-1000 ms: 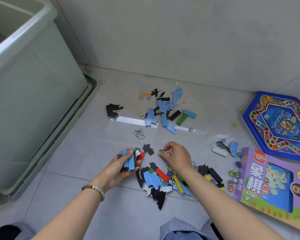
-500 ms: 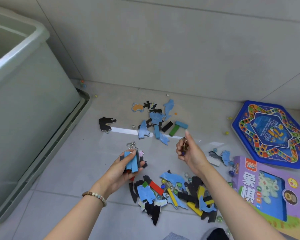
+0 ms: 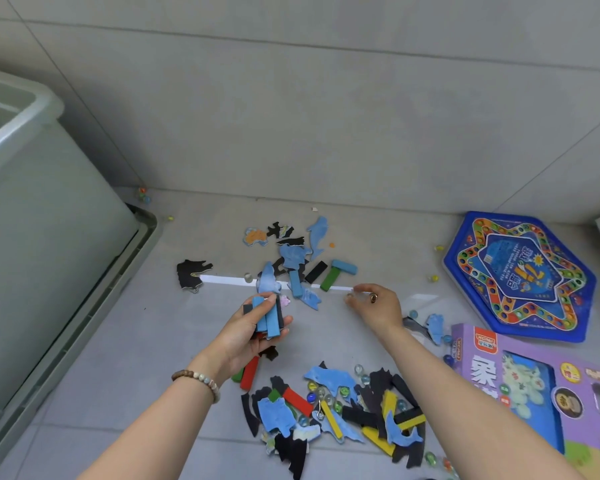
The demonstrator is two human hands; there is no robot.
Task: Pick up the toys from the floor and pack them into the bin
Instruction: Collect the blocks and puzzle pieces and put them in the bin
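1. The left hand (image 3: 248,329) is lifted over the floor with the palm up. Its fingers and thumb are closed around a bundle of blocks (image 3: 268,316), blue and black ones, which stand upright in the grip.
2. The right hand (image 3: 378,306) is low, to the right of the left one and apart from it. Its fingers are curled around a small round piece (image 3: 373,298), and the fingertips reach toward the far pile.
3. The bin (image 3: 49,237) stands at the left, near the wall. None of the toys I can see are in it.
4. A far pile of toys (image 3: 297,258) lies on the floor beyond the hands: blue animal shapes, a green block and a black block.
5. A near pile of toys (image 3: 347,410) lies between the two forearms, with marbles, flat shapes and yellow blocks.
6. A red block (image 3: 250,374) lies just under the left wrist.
7. At the right lie a blue board game (image 3: 520,275) and, nearer, a purple box (image 3: 482,375).
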